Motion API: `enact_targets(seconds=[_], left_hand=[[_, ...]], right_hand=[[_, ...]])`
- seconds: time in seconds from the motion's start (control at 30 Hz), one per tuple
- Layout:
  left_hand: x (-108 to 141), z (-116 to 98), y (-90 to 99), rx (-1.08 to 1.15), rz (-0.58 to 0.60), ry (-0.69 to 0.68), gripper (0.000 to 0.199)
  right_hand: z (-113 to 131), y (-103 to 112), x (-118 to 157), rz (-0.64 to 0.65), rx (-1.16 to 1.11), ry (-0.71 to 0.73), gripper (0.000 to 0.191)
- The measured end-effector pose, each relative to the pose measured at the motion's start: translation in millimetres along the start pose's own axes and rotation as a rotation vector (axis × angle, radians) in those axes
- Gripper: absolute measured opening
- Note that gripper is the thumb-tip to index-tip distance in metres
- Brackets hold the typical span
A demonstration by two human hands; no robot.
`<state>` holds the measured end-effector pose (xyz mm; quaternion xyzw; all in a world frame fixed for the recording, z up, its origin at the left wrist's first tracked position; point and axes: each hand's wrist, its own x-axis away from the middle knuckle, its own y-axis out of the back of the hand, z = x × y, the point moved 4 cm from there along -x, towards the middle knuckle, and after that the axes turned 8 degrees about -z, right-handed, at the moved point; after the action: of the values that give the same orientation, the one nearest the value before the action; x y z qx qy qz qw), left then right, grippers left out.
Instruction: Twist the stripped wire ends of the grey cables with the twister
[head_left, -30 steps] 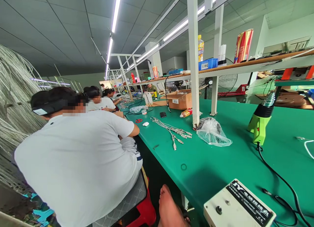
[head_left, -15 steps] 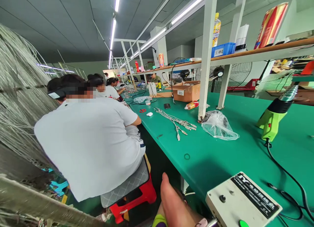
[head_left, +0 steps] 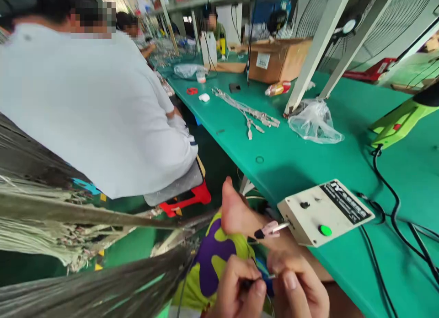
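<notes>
Low in the head view, my left hand (head_left: 238, 286) is closed in a pinch on a thin cable, with something dark between thumb and forefinger. My right hand (head_left: 298, 283) is closed beside it, its fingers pinching a thin, pale cable end (head_left: 272, 277). The fingers hide most of what they grip. Just beyond both hands, a cream control box (head_left: 305, 229) with a knob and a lit green button sits at the table edge. A pink and black clip (head_left: 270, 229) projects from its side on a metal shaft.
On the green table (head_left: 240, 146) lie a bundle of USB cables (head_left: 250, 114), a clear plastic bag (head_left: 317, 123) and a green heat gun (head_left: 399, 123). A cardboard box (head_left: 279, 59) stands behind. Left, a person in white (head_left: 96, 112) sits on a stool; bundled cables (head_left: 137, 281) hang near my lap.
The view has tilted down, so the table and box appear higher. Both my hands, closed on the thin cable, have come into view over my lap.
</notes>
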<state>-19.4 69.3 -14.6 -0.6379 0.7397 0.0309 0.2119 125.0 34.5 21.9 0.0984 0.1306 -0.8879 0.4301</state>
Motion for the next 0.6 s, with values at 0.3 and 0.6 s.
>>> enact_targets(seconds=[0.3,0.6], left_hand=[[-5.8,-15.2,-3.7,0.055,0.023,0.086,0.005],[-11.5,-10.3,-10.6,0.181,0.05,0.191,0.006]], right_hand=[[16.0,-11.4,-11.4,0.093,0.063,-0.03,0.016],[-8.0,-7.1,-1.1,0.072,-0.042,-0.214,0.004]])
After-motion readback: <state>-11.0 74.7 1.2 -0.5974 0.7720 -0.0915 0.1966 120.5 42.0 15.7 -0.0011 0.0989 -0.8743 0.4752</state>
